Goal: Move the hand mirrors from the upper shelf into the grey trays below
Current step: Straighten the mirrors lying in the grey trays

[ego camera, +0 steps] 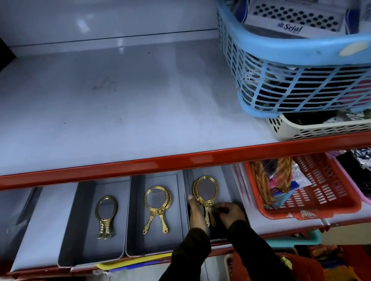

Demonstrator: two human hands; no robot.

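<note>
Three grey trays stand side by side on the lower shelf. The left tray (75, 217) holds stacked gold oval hand mirrors (106, 209). In the middle tray (137, 213) lie round gold mirrors (157, 200) with their handles splayed. Stacked oval gold mirrors (205, 189) lie in the right tray (229, 181). My left hand (196, 216) grips this stack at its left rim and neck. My right hand (229, 214) curls around the handles from the right. No mirrors are on the visible part of the upper shelf (110, 102).
A blue basket (298, 87) full of packets sits on a white basket (312, 130) at the upper shelf's right. The shelf's red front edge (137, 166) overhangs the trays. A red basket (317, 196) and a pink one (366, 199) stand right of the trays.
</note>
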